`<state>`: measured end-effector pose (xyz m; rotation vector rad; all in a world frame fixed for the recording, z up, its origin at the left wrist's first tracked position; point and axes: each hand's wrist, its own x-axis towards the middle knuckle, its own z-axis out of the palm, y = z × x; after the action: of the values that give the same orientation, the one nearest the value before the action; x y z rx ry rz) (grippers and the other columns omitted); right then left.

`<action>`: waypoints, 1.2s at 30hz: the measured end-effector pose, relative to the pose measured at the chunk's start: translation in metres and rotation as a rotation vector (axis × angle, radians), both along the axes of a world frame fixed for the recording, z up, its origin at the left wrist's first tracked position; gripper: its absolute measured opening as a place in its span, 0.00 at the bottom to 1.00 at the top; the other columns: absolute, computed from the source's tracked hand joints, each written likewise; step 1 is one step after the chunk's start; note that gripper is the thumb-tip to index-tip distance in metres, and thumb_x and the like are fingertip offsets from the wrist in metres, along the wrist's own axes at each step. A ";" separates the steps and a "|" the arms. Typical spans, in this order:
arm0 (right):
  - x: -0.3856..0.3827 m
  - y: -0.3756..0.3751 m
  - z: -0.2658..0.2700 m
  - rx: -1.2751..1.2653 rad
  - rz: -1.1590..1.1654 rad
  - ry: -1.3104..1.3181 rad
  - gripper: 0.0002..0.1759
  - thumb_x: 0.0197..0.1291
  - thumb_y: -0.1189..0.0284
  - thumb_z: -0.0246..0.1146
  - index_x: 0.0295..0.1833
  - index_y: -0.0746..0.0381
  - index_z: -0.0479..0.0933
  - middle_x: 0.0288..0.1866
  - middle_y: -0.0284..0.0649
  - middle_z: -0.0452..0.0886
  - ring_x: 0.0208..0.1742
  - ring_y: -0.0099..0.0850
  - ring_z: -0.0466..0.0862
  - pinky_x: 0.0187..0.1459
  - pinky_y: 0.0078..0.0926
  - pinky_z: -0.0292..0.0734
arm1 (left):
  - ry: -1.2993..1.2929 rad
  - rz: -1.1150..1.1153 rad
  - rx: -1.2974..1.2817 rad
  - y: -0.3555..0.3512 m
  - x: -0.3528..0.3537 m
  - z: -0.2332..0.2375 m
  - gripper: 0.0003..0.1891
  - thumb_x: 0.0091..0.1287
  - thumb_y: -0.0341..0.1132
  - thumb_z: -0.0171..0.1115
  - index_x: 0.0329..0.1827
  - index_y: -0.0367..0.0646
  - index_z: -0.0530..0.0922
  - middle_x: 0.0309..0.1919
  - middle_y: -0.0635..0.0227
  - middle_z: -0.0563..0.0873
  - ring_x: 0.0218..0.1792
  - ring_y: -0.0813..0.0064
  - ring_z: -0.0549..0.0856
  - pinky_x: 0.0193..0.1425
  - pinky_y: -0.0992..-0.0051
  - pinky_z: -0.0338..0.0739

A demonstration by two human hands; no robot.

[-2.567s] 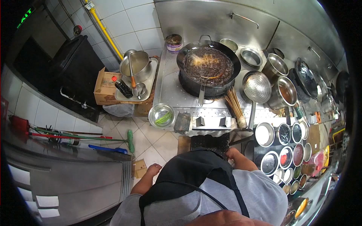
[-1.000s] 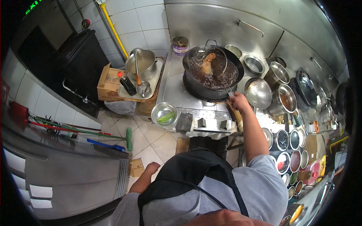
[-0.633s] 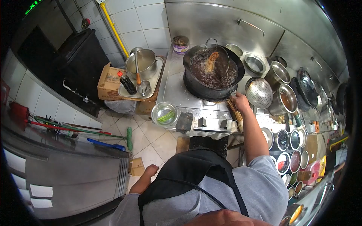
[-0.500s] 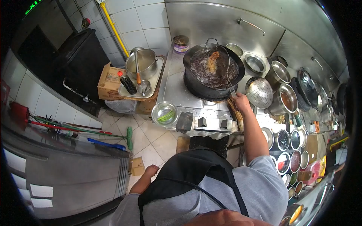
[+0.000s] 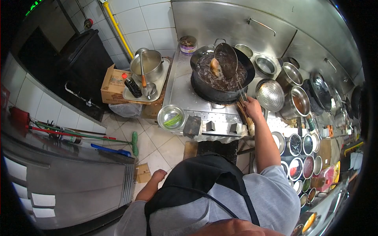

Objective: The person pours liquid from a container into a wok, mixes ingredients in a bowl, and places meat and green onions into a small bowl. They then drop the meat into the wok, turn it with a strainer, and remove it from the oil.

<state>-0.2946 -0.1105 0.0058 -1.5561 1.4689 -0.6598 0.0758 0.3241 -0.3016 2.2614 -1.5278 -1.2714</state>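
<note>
My right hand (image 5: 252, 109) is closed around the long handle of a wire skimmer (image 5: 226, 59). Its dark mesh bowl stands tilted on edge over the black wok (image 5: 250, 78). Bubbling dark oil (image 5: 204, 67) fills the wok, and a golden-brown piece of fried food (image 5: 215, 67) sits in it, just left of the mesh. Away from the stove, my left hand (image 5: 159, 176) hangs low beside the black apron, fingers curled, nothing showing in them. A bamboo brush (image 5: 248, 120) leans at the stove front, right below my right hand.
A perforated ladle (image 5: 270, 95) and steel pots (image 5: 292, 74) stand right of the wok. Several sauce containers (image 5: 295, 145) line the lower right. Left of the stove are a stockpot (image 5: 157, 65), a sauce bottle (image 5: 133, 87) and a bowl with green pieces (image 5: 171, 117).
The skimmer has tipped up onto its edge over the wok. The fried piece has shifted left and down, off the mesh into the oil. My left hand has hardly moved.
</note>
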 end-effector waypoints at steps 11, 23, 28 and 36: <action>-0.025 -0.023 -0.022 0.077 -0.104 -0.109 0.18 0.60 0.73 0.56 0.55 0.70 0.71 0.22 0.36 0.73 0.16 0.24 0.70 0.16 0.25 0.63 | -0.223 -0.360 -0.156 0.009 0.004 -0.006 0.10 0.60 0.37 0.55 0.36 0.41 0.80 0.30 0.59 0.83 0.31 0.66 0.84 0.35 0.69 0.79; -0.046 -0.031 -0.006 0.587 0.003 -0.550 0.07 0.63 0.72 0.52 0.31 0.59 0.67 0.17 0.31 0.69 0.08 0.19 0.61 0.10 0.16 0.53 | 0.031 0.039 0.076 0.021 -0.024 0.063 0.13 0.61 0.41 0.54 0.28 0.40 0.80 0.21 0.64 0.80 0.17 0.72 0.79 0.23 0.71 0.76; -0.037 -0.013 -0.024 0.555 -0.057 -0.716 0.05 0.63 0.70 0.52 0.34 0.58 0.67 0.20 0.31 0.71 0.09 0.18 0.61 0.10 0.16 0.52 | 0.148 0.233 0.018 0.013 -0.022 0.042 0.14 0.59 0.42 0.57 0.35 0.39 0.78 0.22 0.65 0.80 0.20 0.74 0.79 0.25 0.73 0.75; -0.050 -0.006 -0.024 0.424 -0.034 -0.642 0.05 0.60 0.74 0.53 0.41 0.62 0.68 0.20 0.32 0.71 0.12 0.20 0.64 0.13 0.17 0.56 | 0.140 0.423 0.155 0.003 -0.022 0.037 0.16 0.57 0.42 0.62 0.40 0.39 0.77 0.25 0.64 0.82 0.24 0.74 0.80 0.26 0.73 0.76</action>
<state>-0.3450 -0.1165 -0.0185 -0.8787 1.0536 -0.7239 0.0540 0.3275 -0.2650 2.3557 -0.8675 -1.4151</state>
